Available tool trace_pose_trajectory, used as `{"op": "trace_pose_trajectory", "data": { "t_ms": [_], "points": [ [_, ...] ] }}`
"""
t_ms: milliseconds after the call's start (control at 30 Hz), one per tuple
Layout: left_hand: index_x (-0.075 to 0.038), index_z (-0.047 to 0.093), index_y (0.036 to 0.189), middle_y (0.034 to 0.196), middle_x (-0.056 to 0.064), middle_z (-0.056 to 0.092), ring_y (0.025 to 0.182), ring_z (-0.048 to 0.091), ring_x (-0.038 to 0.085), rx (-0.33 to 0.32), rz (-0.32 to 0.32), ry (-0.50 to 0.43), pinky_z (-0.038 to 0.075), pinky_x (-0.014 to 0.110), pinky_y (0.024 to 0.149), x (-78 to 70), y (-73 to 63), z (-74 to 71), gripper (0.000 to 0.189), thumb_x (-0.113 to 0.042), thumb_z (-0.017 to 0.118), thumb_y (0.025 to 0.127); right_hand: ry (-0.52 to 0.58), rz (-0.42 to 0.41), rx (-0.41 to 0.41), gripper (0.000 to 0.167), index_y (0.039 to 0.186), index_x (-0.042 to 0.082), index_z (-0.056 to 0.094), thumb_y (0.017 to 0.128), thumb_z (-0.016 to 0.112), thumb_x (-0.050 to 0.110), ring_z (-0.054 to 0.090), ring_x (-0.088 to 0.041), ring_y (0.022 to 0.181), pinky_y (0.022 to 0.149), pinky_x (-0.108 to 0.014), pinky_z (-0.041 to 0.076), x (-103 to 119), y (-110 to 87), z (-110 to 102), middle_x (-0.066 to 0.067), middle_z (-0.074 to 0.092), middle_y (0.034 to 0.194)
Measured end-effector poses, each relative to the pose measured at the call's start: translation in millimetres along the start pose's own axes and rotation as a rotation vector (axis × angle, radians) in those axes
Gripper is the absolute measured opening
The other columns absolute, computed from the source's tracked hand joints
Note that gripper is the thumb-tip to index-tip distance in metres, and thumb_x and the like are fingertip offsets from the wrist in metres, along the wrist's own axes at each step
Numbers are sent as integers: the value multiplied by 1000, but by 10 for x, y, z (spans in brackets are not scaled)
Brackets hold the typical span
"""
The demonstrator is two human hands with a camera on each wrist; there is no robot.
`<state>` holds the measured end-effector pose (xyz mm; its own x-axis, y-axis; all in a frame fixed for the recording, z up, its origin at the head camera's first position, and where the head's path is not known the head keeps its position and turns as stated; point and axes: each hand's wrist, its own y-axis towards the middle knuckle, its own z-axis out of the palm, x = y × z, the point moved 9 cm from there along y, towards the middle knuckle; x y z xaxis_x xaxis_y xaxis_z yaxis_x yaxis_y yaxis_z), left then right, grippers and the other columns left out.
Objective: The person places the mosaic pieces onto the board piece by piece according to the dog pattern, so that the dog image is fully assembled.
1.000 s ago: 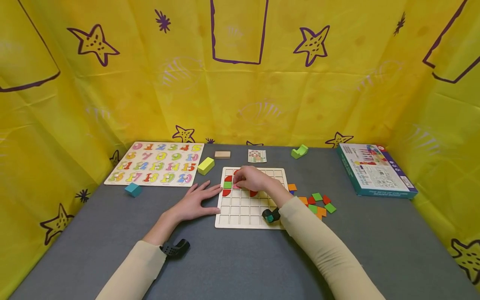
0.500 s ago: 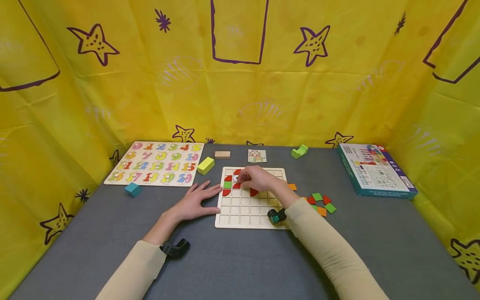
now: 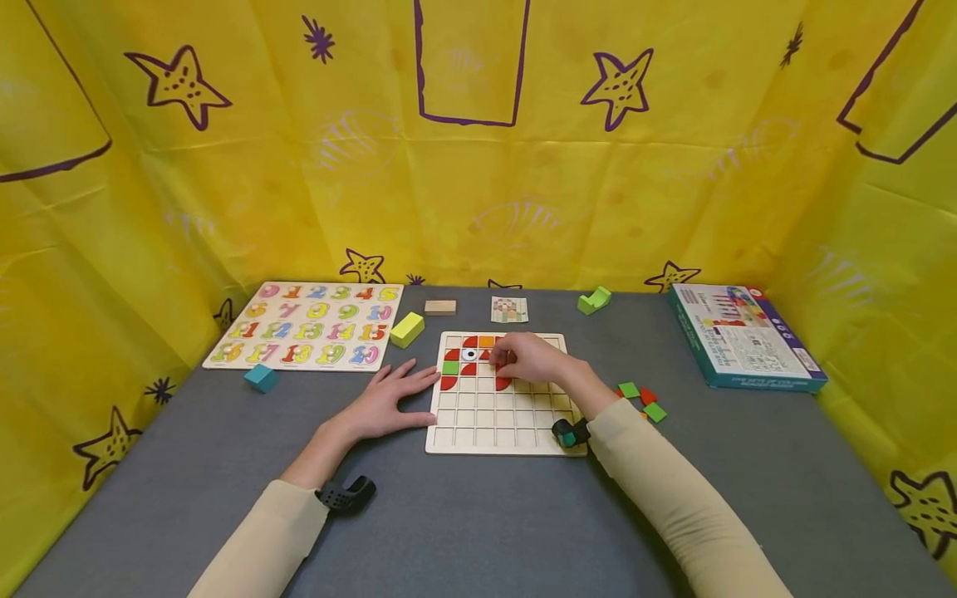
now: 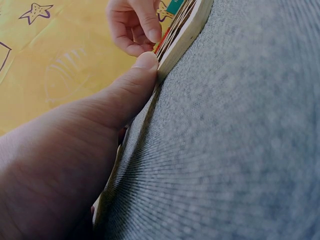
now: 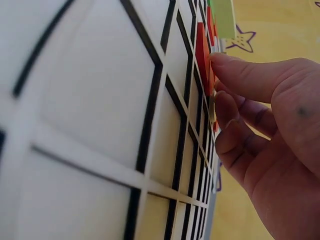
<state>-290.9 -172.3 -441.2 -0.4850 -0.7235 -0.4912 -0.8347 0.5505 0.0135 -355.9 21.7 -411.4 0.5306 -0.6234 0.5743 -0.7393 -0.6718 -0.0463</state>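
Observation:
A pale wooden grid board (image 3: pixel 478 438) lies flat in the middle of the table. Several red tiles, a green tile (image 3: pixel 450 367), an orange tile (image 3: pixel 486 341) and a white tile with an eye (image 3: pixel 468 355) fill part of its upper left. My left hand (image 3: pixel 380 405) rests with spread fingers at the board's left edge, the thumb tip against that edge in the left wrist view. Over the tiled part, my right hand (image 3: pixel 537 359) has curled fingers, and its thumb and fingertips pinch an orange-red tile (image 5: pixel 212 77) low on the grid. That hand hides some cells.
Loose tiles (image 3: pixel 655 412) lie right of the board, partly behind the right arm. A number puzzle (image 3: pixel 306 332), a blue block (image 3: pixel 262 378), yellow block (image 3: pixel 407 330), wooden block (image 3: pixel 440 308), pattern card (image 3: pixel 509 310), green curved block (image 3: pixel 594 301) and game box (image 3: pixel 748 340) surround it.
My right hand has moved right over the board, uncovering the eye tile, a red tile and an orange tile beside it. My left hand has stayed at the board's edge.

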Motion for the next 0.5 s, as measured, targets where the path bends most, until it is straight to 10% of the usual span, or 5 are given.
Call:
{"op": "trace_pose_trajectory", "data": {
  "t_ms": [500],
  "points": [
    [-17, 43, 155, 160, 0, 37, 151, 15, 38, 1, 4, -7, 1, 63, 116, 8, 2, 4, 81, -57, 69, 90, 20, 14, 0, 16, 107, 10, 72, 92, 76, 11, 56, -18, 85, 79, -32, 49, -32, -59, -38, 2, 64, 93]
  ]
}}
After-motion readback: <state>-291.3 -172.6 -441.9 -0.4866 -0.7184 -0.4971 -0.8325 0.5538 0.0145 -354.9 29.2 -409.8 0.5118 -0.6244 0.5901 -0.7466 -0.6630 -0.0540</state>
